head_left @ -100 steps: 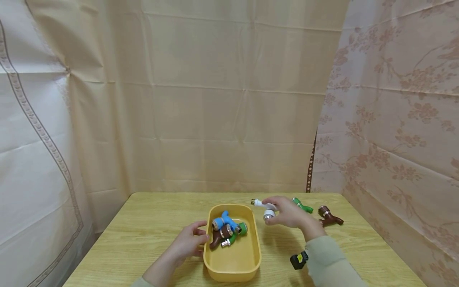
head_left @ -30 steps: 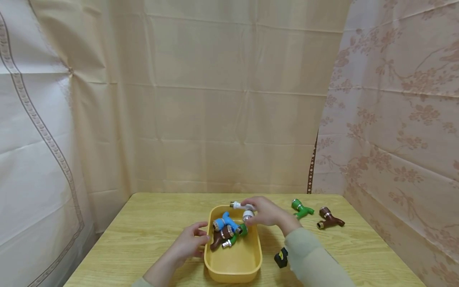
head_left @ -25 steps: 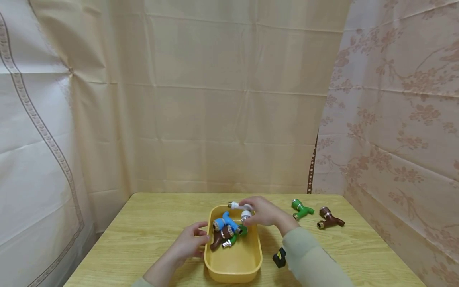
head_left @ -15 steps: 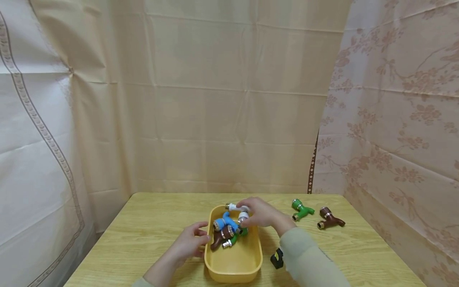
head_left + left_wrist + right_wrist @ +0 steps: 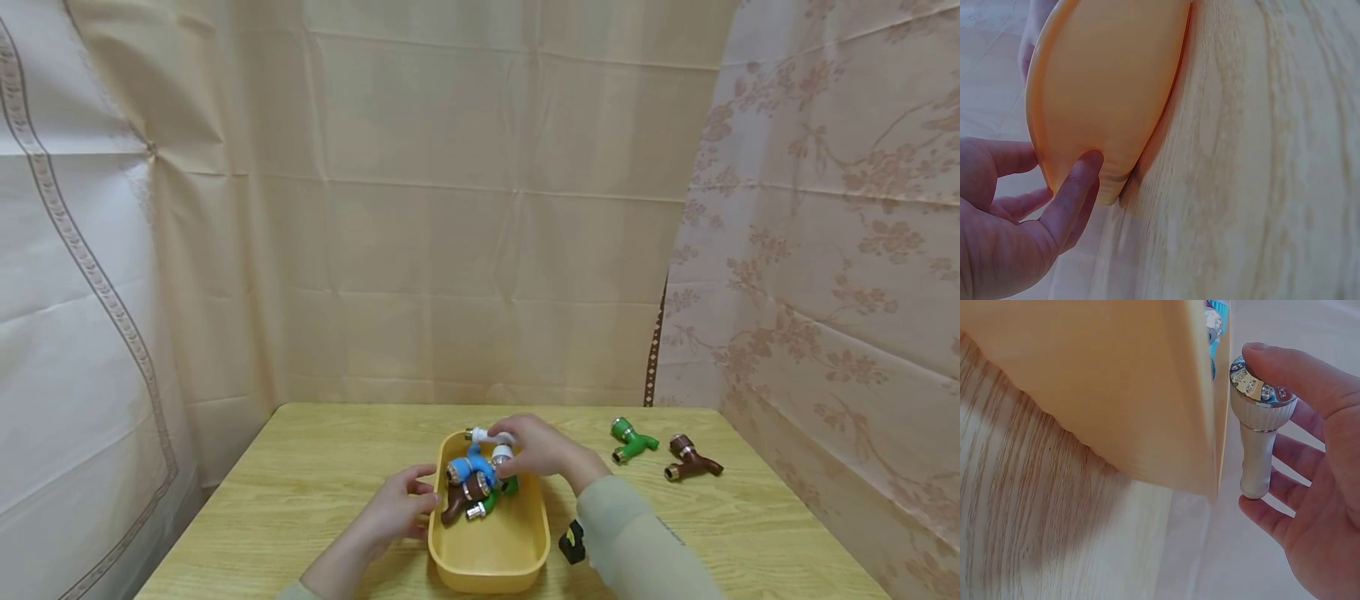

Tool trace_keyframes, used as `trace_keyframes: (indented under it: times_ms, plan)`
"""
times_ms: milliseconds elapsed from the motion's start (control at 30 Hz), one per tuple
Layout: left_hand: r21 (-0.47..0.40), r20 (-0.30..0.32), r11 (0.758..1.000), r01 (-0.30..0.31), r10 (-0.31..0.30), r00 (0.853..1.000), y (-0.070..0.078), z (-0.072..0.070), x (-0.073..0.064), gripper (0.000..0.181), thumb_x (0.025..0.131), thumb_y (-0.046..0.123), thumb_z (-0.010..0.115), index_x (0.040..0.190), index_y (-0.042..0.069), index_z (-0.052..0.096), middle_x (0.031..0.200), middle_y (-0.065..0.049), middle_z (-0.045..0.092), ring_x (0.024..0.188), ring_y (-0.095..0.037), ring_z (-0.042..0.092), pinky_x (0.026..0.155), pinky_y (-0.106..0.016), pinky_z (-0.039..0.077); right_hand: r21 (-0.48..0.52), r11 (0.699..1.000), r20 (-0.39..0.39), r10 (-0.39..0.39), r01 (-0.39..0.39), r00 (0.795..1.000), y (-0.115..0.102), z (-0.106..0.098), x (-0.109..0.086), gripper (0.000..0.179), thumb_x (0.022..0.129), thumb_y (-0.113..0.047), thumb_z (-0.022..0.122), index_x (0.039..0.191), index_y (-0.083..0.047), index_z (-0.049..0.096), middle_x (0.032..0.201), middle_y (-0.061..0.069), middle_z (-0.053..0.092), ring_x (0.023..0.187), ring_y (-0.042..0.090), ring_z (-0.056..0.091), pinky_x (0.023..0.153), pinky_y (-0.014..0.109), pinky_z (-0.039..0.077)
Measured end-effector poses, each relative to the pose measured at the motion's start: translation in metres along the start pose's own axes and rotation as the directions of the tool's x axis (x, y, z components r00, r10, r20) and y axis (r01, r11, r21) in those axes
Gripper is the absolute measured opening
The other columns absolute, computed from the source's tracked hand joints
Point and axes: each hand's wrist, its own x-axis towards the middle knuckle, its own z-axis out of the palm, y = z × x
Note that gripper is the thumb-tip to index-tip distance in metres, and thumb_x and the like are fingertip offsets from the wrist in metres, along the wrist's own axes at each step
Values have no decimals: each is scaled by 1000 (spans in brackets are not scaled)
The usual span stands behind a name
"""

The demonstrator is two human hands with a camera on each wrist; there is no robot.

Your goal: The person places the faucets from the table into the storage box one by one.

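My right hand (image 5: pixel 534 446) holds a white tap (image 5: pixel 501 454) by its knob and body over the far end of a yellow plastic tub (image 5: pixel 491 582). In the right wrist view the thumb lies on the silver knob cap of the white tap (image 5: pixel 1260 419), fingers along its other side. My left hand (image 5: pixel 393 504) touches the tub's left side; its relaxed fingertips rest against the outer wall (image 5: pixel 1110 81) in the left wrist view. Inside the tub lie a blue tap (image 5: pixel 471 467), a brown tap (image 5: pixel 454 502) and a green tap (image 5: pixel 486 505), partly hidden under the others.
Toward the back right of the wooden table (image 5: pixel 322 467) lie a second green tap (image 5: pixel 633 442) and a second brown tap (image 5: pixel 692 458). A small black device (image 5: pixel 572 542) shows by the right sleeve. Curtains hang behind and at both sides.
My right hand has carried the white tap leftward from the table beside the tub to over its far end, and slightly lower. My left hand has stayed at the tub's side.
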Motion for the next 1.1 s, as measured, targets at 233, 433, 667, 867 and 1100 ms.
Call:
trace_keyframes:
  times_ms: [233,433,667,867,1100]
  plan:
    - [-3,2,1000,-3,3,1000,1,1,0,59,96,1,62,149,-9,39,113,-21,52,90,-30,66,67,-44,63,-14,1000,12,-7,7,1000,-2,-1,2,54,82,-25,87,131,-14,66,127,2,66,113,21,59,103,48,49]
    - [8,-5,1000,7,-7,1000,1,1,0,59,96,2,62,149,-7,39,114,-21,52,90,-30,66,66,-43,63,-17,1000,16,1,0,1000,-4,0,3,54,83,-25,86,132,-13,66,126,1,66,112,21,58,103,48,49]
    - [15,-7,1000,18,-18,1000,-1,0,1,60,96,3,63,150,-7,39,114,-20,52,92,-31,66,67,-43,63,-15,1000,20,9,-8,1000,-5,1,3,54,84,-27,86,132,-14,66,129,2,65,117,23,57,106,50,47]
    - [15,-9,1000,20,-19,1000,-2,1,2,59,96,3,63,149,-7,39,114,-20,53,91,-30,67,65,-42,63,-4,1000,24,10,-10,1000,-5,3,3,55,86,-27,84,134,-11,64,133,3,64,123,27,56,108,50,46]
    - [7,-12,1000,13,-13,1000,-2,1,2,60,95,2,63,149,-7,39,114,-21,53,90,-30,66,66,-44,63,46,999,-37,29,-27,999,-6,2,2,54,89,-26,81,137,-11,63,141,10,59,133,34,50,109,54,44]
